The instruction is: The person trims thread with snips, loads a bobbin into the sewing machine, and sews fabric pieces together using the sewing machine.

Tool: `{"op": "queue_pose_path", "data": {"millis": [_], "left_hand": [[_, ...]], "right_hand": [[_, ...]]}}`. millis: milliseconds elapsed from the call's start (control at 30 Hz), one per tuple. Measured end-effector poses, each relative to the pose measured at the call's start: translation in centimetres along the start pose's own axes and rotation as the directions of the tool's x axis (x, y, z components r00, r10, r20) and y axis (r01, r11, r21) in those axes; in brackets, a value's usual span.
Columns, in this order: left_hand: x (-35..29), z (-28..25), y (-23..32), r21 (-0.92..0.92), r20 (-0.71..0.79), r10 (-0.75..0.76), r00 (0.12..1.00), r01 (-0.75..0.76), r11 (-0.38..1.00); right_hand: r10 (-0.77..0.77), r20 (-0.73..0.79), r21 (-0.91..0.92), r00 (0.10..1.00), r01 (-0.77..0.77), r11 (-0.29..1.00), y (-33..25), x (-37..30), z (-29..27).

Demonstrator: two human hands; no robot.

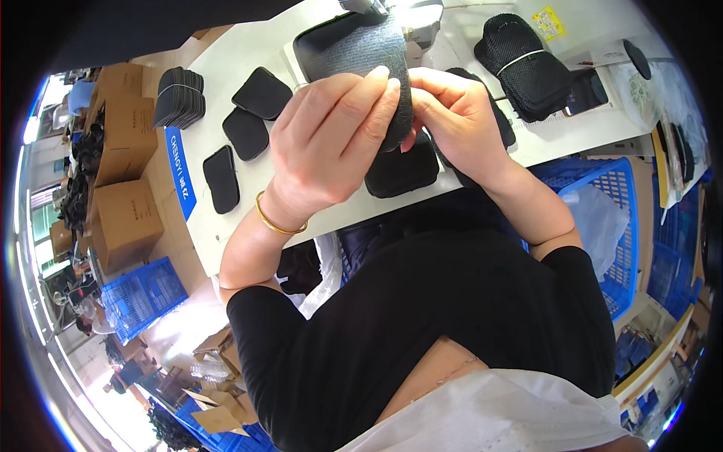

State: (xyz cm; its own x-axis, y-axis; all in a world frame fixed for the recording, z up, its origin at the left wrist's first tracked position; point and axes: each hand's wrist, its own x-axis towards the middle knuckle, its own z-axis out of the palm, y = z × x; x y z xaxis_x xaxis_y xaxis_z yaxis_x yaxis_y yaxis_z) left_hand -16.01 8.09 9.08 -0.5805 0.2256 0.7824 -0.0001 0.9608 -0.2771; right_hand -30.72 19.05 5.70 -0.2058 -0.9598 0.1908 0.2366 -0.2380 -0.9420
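Both hands hold a dark grey-black fabric pad (pixel 360 51) with rounded corners, up off the white table beside the sewing machine. My left hand (pixel 325 139), with a gold bangle at its wrist, has its fingers pressed together on the pad's near part. My right hand (pixel 458 120) pinches the pad's right edge; its fingertips are partly hidden behind the fabric. Below the hands a black pad (pixel 407 172) lies near the table's front edge. More black pieces (pixel 503 124) lie partly covered by my right hand.
The sewing machine (pixel 423 24) stands at the far side of the table (pixel 290 197). Several loose black pads (pixel 245 134) lie at left, near a tied stack (pixel 179 98). A tied mesh bundle (pixel 525 68) is at right. Blue baskets (pixel 623 226) and cardboard boxes (pixel 126 222) stand around.
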Motion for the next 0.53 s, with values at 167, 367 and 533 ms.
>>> {"op": "queue_pose_path", "data": {"millis": [167, 367, 533], "left_hand": [[0.7, 0.9, -0.3, 0.047, 0.025, 0.017, 1.000, -0.018, 0.999], [1.2, 2.1, -1.4, 0.081, -0.019, 0.013, 1.000, -0.012, 0.997], [1.1, 2.7, -2.1, 0.069, -0.007, -0.047, 0.999, 0.048, 0.996]], "right_hand": [[-0.003, -0.044, -0.034, 0.999, 0.002, 0.999, -0.4, 0.2, -0.5], [-0.020, -0.054, -0.072, 0.998, 0.016, 0.997, -0.5, 1.0, -0.8], [-0.046, -0.050, -0.085, 0.998, 0.042, 0.996, -0.5, 1.9, -1.1]]}}
